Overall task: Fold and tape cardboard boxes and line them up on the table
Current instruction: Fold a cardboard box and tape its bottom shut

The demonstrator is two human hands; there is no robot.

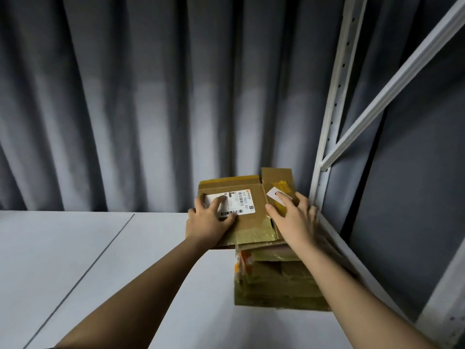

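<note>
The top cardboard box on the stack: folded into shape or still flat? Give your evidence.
Still flat. The top cardboard box lies as a flat sheet on the stack, flaps spread, under the left hand and the right hand.

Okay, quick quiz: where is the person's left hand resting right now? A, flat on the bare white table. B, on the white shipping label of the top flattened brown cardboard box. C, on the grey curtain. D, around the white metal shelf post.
B: the left hand lies with spread fingers on the white shipping label of the top flattened brown cardboard box, which sits on the stack.
</note>
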